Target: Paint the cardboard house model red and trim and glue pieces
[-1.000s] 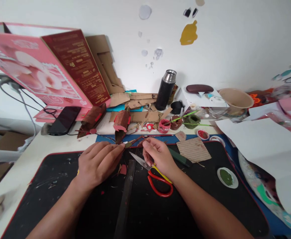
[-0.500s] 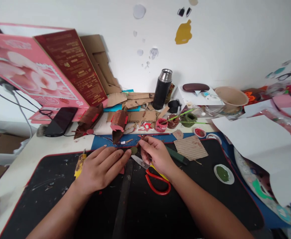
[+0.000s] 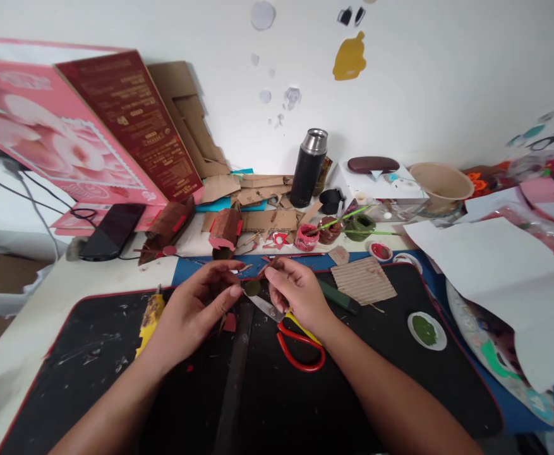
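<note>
My right hand pinches a thin reddish-brown strip between thumb and fingers, above the mat. Beside it, my left hand is raised with thumb and fingers apart and nothing visible between them. A small olive-green disc lies between the hands, close to my left thumb tip. Scissors with red and yellow handles rest under my right hand, blades toward the disc. A dark ruler-like bar runs down the mat. To the left of my left hand is a paint-stained yellow cutter.
On the black mat are corrugated cardboard, a dark green bar and a lid of green paint. Behind stand paint jars, a black thermos and brown cardboard models. White paper covers the right side.
My left hand has lifted and its fingers have spread away from the disc, uncovering a small red piece below. My right hand keeps its pinch with hardly any movement.
</note>
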Demonstrator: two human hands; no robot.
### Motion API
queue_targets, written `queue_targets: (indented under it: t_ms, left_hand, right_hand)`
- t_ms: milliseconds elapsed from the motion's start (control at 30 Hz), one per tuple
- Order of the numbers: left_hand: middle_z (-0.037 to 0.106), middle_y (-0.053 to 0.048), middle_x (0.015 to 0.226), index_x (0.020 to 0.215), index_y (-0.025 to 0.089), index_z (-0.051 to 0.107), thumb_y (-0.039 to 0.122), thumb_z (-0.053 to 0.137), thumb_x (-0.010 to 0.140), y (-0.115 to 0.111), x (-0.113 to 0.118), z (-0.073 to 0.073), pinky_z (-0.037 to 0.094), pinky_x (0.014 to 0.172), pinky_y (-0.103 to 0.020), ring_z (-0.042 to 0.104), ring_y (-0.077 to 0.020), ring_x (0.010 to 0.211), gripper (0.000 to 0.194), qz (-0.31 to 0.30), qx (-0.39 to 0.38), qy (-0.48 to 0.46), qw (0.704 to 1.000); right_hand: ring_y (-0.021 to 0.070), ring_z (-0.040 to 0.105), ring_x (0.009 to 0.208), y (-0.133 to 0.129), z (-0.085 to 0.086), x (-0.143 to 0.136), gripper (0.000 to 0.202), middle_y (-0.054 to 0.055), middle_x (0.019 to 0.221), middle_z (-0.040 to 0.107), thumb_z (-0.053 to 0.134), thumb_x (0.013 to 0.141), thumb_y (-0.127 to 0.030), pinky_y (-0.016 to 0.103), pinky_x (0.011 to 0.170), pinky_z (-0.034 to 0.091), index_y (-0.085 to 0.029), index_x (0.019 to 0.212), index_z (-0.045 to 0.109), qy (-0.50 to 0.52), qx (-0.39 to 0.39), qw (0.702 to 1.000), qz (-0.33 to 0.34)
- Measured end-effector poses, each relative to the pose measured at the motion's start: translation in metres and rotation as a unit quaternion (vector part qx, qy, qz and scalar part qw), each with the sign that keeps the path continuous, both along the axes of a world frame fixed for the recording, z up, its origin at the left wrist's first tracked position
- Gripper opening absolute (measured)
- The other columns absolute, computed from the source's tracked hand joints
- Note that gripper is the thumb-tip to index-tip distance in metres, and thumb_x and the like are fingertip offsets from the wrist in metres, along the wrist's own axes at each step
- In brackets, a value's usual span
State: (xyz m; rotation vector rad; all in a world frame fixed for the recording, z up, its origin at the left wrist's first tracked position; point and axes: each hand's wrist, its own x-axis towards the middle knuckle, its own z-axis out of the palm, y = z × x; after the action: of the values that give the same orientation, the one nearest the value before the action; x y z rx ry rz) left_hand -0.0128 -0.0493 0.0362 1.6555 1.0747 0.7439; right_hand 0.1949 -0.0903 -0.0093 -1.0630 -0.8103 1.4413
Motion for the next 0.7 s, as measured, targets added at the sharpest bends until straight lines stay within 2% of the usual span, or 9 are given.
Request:
queue_targets:
  t_ms: [100, 200, 567, 700]
  left_hand:
    - [0.081, -0.008, 0.105, 0.118, 0.021, 0.077, 0.064, 0.079, 0.092, 0.001, 0.002, 0.001, 0.063, 0.079, -0.033, 0.076, -0.025, 0.092, 0.05, -0.05, -0.066, 0.004, 0.997]
    - [0.078, -0.005, 0.095, 0.114, 0.022, 0.077, 0.062, 0.076, 0.094, 0.002, 0.004, -0.001, 0.058, 0.069, -0.03, 0.07, -0.0208, 0.08, 0.045, -0.075, -0.078, 0.015, 0.994]
    - [0.073, -0.001, 0.088, 0.099, 0.023, 0.073, 0.058, 0.072, 0.095, 0.004, 0.007, -0.006, 0.055, 0.074, -0.031, 0.066, -0.0202, 0.08, 0.036, -0.059, -0.055, 0.038, 0.996]
    - [0.073, -0.001, 0.088, 0.099, 0.023, 0.073, 0.058, 0.072, 0.095, 0.004, 0.007, -0.009, 0.054, 0.075, -0.031, 0.067, -0.0207, 0.082, 0.035, -0.055, -0.056, 0.039, 0.996]
  right_hand:
    - [0.0074, 0.043, 0.038, -0.001, 0.0, -0.001, 0.049, -0.009, 0.052, 0.056, 0.081, 0.091, -0.068, 0.019, 0.037, 0.03, -0.021, 0.089, 0.069, -0.024, 0.022, 0.999, 0.001]
    - [0.0077, 0.043, 0.039, -0.001, -0.001, -0.003, 0.047, -0.009, 0.052, 0.056, 0.078, 0.095, -0.066, 0.019, 0.038, 0.032, -0.02, 0.092, 0.069, -0.041, 0.04, 0.998, -0.001]
    - [0.0078, 0.045, 0.041, -0.003, -0.001, -0.006, 0.043, -0.009, 0.056, 0.054, 0.077, 0.096, -0.063, 0.02, 0.04, 0.035, -0.02, 0.094, 0.069, -0.062, 0.049, 0.997, -0.005]
    - [0.0081, 0.044, 0.042, -0.003, 0.0, -0.006, 0.044, -0.009, 0.056, 0.054, 0.076, 0.096, -0.065, 0.02, 0.04, 0.036, -0.021, 0.094, 0.069, -0.072, 0.045, 0.996, -0.001]
